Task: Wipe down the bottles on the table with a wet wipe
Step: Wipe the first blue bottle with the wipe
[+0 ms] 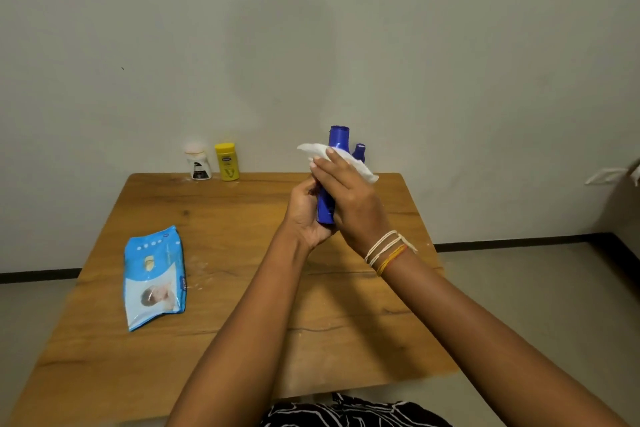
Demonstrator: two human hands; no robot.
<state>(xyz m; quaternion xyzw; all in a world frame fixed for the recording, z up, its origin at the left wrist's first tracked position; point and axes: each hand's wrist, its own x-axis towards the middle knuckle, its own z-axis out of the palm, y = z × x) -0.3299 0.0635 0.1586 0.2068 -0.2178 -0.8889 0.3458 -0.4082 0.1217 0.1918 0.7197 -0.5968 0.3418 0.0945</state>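
Patterned black-and-white fabric (349,414) is showing at our lap as we are working above the wooden table (242,288). Our left hand (306,215) is gripping the lower end of the tall blue bottle (332,170), fingers closed around it and holding it upright in the air. Our right hand (349,198) is pressing a white wet wipe (360,168) against the bottle's side, fingers together over the cloth. A smaller blue bottle (359,152) is peeking out behind. A yellow bottle (227,162) and a white bottle (198,163) are standing side by side at the far edge; the blue wipes pack (154,277) is lying flat, well to the left.
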